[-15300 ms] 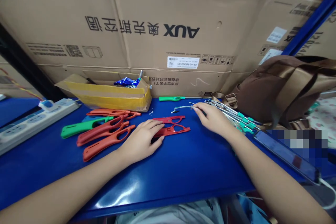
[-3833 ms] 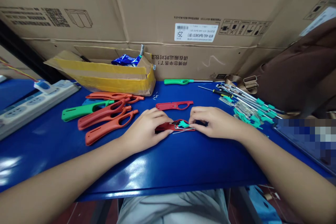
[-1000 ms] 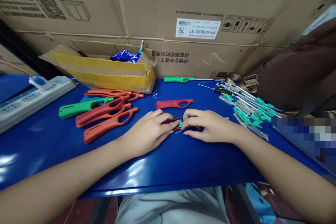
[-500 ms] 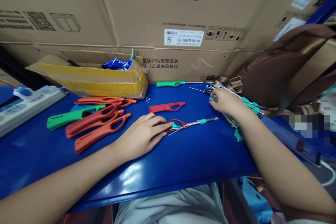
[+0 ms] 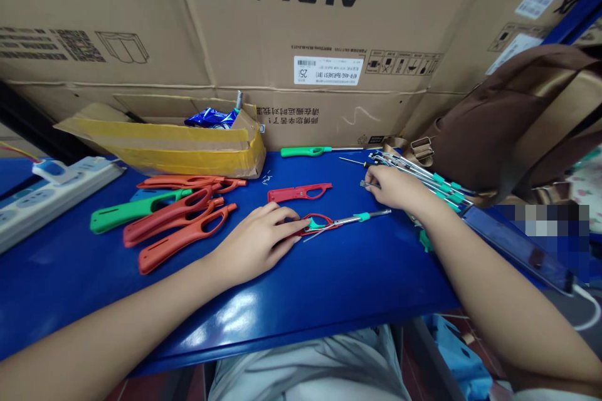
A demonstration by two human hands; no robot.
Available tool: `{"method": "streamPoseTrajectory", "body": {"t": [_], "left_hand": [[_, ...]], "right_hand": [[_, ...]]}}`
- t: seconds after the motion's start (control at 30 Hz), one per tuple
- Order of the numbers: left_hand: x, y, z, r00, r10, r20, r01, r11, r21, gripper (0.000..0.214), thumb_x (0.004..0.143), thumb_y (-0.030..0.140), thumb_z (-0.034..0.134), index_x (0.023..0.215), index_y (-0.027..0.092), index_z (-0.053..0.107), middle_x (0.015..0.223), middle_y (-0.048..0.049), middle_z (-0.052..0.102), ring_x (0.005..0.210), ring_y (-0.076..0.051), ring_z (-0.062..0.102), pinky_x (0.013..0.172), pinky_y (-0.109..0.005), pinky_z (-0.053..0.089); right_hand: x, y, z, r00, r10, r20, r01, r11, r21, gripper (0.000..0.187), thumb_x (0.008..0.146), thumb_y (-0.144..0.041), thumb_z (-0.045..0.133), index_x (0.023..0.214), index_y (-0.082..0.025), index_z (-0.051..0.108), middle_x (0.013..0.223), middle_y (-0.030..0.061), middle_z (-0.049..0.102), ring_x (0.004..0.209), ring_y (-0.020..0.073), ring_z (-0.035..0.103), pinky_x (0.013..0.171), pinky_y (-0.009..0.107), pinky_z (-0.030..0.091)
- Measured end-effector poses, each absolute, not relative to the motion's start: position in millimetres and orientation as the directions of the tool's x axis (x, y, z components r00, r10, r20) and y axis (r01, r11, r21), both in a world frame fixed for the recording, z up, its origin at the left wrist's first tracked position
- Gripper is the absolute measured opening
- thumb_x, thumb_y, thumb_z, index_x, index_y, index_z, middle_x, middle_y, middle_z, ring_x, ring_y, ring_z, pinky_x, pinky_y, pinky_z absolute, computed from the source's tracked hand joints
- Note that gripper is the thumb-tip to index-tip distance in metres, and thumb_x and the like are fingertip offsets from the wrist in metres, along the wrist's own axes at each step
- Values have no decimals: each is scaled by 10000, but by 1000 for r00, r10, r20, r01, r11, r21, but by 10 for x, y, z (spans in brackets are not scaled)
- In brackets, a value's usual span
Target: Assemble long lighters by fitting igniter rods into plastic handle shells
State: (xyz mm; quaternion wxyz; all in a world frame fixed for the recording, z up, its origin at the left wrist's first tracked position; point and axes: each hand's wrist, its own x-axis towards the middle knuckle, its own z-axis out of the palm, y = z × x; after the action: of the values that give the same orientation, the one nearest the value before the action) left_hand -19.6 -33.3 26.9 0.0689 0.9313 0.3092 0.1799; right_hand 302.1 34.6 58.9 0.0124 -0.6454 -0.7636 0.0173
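Observation:
My left hand (image 5: 263, 235) rests on the table with its fingers closed over the handle end of a red long-nosed lighter (image 5: 333, 227). The lighter lies open-bodied, with a green trigger and a metal tube pointing right; my palm hides its rear. My right hand (image 5: 392, 187) pinches a small grey part (image 5: 364, 183), too small to name, above the table. Beside that hand lie a thin screwdriver (image 5: 353, 161) and a bundle of metal lighter tubes (image 5: 423, 172) with green pieces. A loose red casing half (image 5: 300, 192) sits just beyond my left hand.
Several orange, red and green lighter casings (image 5: 176, 232) lie at the left, by a taped cardboard box (image 5: 197, 144) and a white power strip (image 5: 61, 191). Farther back is a green lighter (image 5: 303, 151). A brown bag (image 5: 498, 119) and a phone (image 5: 522, 247) are at the right.
My right hand has drawn slightly left and toward me, away from the tubes, with the small grey part now showing between its fingertips. My left hand keeps its place on the red lighter.

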Motion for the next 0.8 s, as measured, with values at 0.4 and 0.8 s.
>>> {"method": "streamPoseTrajectory", "body": {"t": [0.4, 0.8], "left_hand": [[-129, -344, 196, 581, 689, 434, 530, -725, 440, 448, 920, 385, 697, 1298, 149, 645, 1156, -113, 722, 1049, -243, 643, 959, -411, 522], [-34, -467, 256, 405, 797, 448, 376, -592, 713, 220, 944, 241, 653, 1132, 198, 760, 933, -36, 767, 794, -154, 674, 736, -267, 527]], "right_hand": [[2347, -107, 511, -781, 501, 373, 420, 863, -279, 113, 994, -231, 542, 1049, -184, 629, 1062, 98, 669, 1025, 226, 555, 914, 376, 488], [2283, -159, 457, -782, 444, 437, 373, 896, -242, 180, 1002, -287, 551, 1133, -186, 621, 1100, 102, 690, 1043, 221, 602, 934, 390, 486]]}}
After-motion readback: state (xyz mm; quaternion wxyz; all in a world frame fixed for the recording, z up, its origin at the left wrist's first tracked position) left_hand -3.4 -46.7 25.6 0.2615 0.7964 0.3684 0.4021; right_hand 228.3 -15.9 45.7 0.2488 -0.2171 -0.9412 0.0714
